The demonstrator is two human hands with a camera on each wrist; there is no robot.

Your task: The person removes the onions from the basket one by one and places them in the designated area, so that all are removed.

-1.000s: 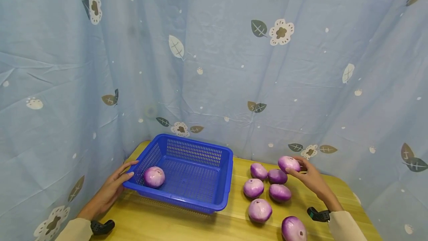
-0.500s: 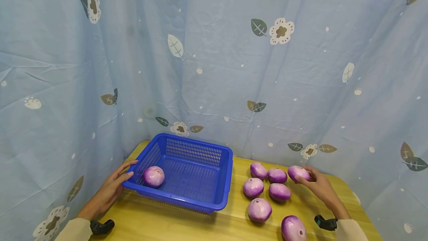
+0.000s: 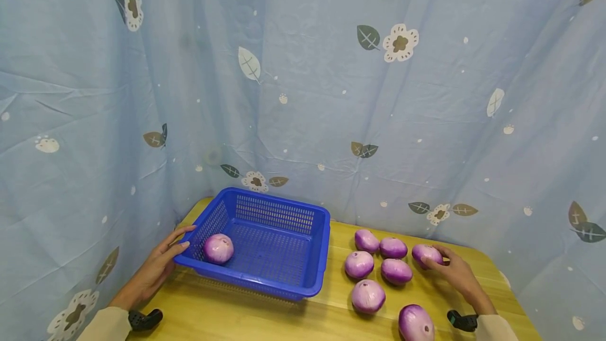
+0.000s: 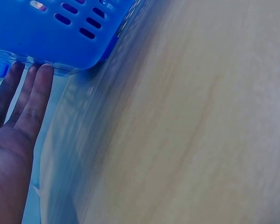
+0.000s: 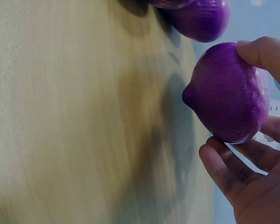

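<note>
In the head view my right hand [image 3: 454, 272] holds a red onion [image 3: 426, 254] at the right end of a loose group. The right wrist view has the thumb [image 5: 266, 53] on one side of this onion [image 5: 228, 93] and fingers on the other, its pointed end toward the table. My left hand [image 3: 153, 270] touches the left rim of a blue plastic basket [image 3: 262, 280]. Straight fingers [image 4: 35, 100] lie against the outer wall in the left wrist view. Inside the basket, near its left wall, rests one red onion [image 3: 218, 249].
Several red onions [image 3: 369, 297] lie on the wooden table [image 3: 236, 320] right of the basket, one onion [image 3: 416, 323] close to the front. A blue patterned curtain [image 3: 307, 93] hangs behind the table and along its left side.
My right hand has carried its onion rightward and down, away from the onion it had overlapped in view, to the right end of the group. Left hand and basket stay put.
</note>
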